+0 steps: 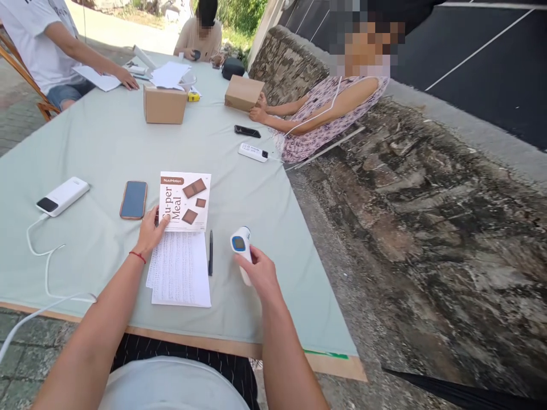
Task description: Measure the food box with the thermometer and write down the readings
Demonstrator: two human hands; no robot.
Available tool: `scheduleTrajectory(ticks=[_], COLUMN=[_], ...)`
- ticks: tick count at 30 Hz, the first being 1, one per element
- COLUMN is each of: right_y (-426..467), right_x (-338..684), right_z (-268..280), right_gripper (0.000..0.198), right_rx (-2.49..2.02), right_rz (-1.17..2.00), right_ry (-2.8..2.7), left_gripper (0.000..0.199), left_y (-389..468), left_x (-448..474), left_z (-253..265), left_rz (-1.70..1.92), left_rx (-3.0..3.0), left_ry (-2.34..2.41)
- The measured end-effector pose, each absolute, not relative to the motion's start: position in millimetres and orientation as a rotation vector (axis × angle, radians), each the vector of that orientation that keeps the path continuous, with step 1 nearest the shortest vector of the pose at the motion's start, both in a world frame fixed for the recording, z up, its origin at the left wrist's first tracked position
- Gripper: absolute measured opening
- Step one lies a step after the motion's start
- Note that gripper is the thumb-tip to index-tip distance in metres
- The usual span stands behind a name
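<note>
**Left hand (152, 229) on a printed pack (188, 200), right hand (260, 271) round a thermometer (240, 245)**

One pack and one thermometer are in hand over the pale green tablecloth (106, 148). Nearby lie one black pen (211, 254), two phones, one brown-edged (133, 200) and one black (247, 131), and two white power banks, one at left (64, 195) and one farther off (253, 152). Two cardboard boxes stand beyond, a near one (164, 108) and a far one (243, 93). Three other people sit round the table; one grips the far box.

Both forearms reach forward from the near edge. The left hand pinches the pack's left side, thumb on its front; the right is closed round the thermometer's handle, its screen facing up, right of the pen.

The pack covers the top of the printed sheets (179, 273), at least two, their text unreadable. The left fingers are hidden behind the pack, which may be resting on the sheets or held just above them.
</note>
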State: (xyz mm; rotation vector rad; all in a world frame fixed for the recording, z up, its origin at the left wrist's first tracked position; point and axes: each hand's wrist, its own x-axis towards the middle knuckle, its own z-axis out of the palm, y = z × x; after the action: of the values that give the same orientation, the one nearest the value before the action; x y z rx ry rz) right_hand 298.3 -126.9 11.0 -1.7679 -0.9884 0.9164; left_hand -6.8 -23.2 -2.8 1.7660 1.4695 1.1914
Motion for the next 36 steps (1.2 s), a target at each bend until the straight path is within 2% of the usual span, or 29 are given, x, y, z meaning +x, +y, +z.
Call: scheduleTrajectory(ticks=[4,7,22,36], right_y=[-122.9,-114.9,-92.1,-96.1], right_x=[226.3,186.8,161.2,160.7], right_z=[38.2,44.7,28.4,26.4], right_gripper=[0.046,0.047,0.051,0.054], right_rx=[-1.189,-1.035,-1.267,-1.193], right_rz=[1.296,1.449,1.419,1.465], right_ry=[-0.803,-0.727,-0.707,-0.72], left_gripper=[0.059,0.058,0.061,0.063], left_y=[-23.5,-24.8,-22.0,-22.5], left_x=[-8.3,-7.5,-9.1,-10.5], left_z=[-2.3,-1.0,-12.3,-11.5], left_rz=[1.185,1.181,1.218,1.189], left_rx=[1.8,1.79,1.888,1.896], left_ry=[1.466,1.468,1.37,1.389])
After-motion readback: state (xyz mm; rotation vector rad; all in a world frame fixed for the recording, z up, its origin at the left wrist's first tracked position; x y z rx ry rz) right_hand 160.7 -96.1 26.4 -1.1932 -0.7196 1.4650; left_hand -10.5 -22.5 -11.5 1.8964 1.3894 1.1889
